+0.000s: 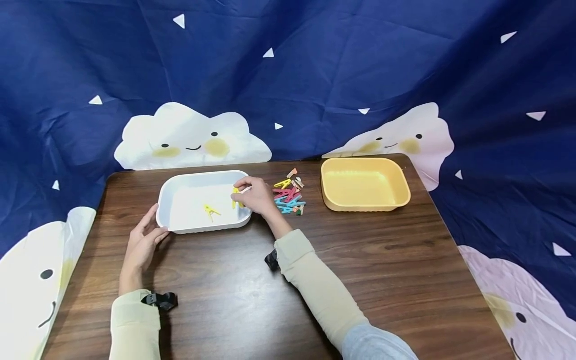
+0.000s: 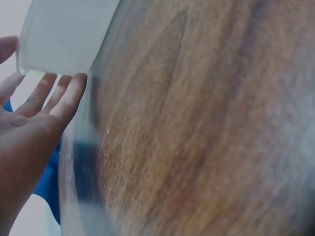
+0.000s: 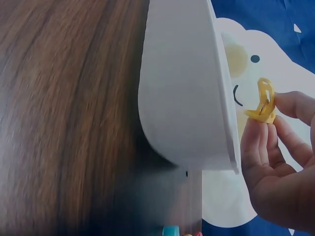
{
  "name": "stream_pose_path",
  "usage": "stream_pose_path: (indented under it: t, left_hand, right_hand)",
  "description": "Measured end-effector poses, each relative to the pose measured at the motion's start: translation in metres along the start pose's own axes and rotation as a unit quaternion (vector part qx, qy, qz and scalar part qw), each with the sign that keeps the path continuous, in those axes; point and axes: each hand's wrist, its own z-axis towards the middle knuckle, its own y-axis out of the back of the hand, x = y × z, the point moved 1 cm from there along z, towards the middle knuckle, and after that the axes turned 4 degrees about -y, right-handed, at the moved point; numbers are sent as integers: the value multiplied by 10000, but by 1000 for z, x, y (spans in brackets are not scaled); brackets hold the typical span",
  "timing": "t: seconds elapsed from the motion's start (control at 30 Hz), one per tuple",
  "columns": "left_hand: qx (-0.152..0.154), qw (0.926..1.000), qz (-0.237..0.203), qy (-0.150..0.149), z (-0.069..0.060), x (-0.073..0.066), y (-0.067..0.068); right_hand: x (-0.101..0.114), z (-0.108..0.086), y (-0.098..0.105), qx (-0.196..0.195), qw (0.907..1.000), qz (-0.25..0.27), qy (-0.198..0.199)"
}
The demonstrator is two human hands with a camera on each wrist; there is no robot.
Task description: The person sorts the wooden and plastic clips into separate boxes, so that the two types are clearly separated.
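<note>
My right hand [image 1: 257,196] pinches a yellow clothespin [image 3: 266,102] between thumb and fingertips, above the right end of the white tray [image 3: 184,88]. In the head view that held clothespin [image 1: 236,196] is partly covered by the fingers. Another yellow clothespin [image 1: 210,212] lies on the tray's floor. At the tray's left end, my left hand [image 1: 143,246] touches the outer wall with nearly straight, spread fingers, its thumb by the front corner. The left wrist view shows those fingertips against the white tray [image 2: 64,39]. Just right of the tray lies a pile of mixed clothespins [image 1: 290,195].
A yellow tray [image 1: 330,204] stands at the back right of the brown wooden table [image 1: 382,280]. Behind the table hangs a blue cloth [image 1: 315,65] with white clouds and triangles. Dark wrist cameras sit at both cuffs.
</note>
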Motion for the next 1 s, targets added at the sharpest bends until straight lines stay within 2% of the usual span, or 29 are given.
stream_pose_path:
  t: [0.23, 0.37, 0.53, 0.77, 1.0]
  left_hand:
    - [-7, 10000, -73, 33, 1, 0, 1]
    - [18, 9999, -99, 53, 1, 0, 1]
    - [2, 9999, -81, 77, 1, 1, 2]
    - [73, 9999, -139, 64, 2, 2, 3]
    - [144, 9998, -137, 99, 2, 0, 3]
  right_hand:
    - [8, 5, -11, -87, 9991, 416, 65]
    - [10, 6, -21, 42, 9977, 681, -65]
    - [9, 6, -32, 147, 9969, 758, -118]
    - [7, 8, -44, 336, 9983, 456, 130]
    - [3, 10, -59, 317, 9993, -203, 74]
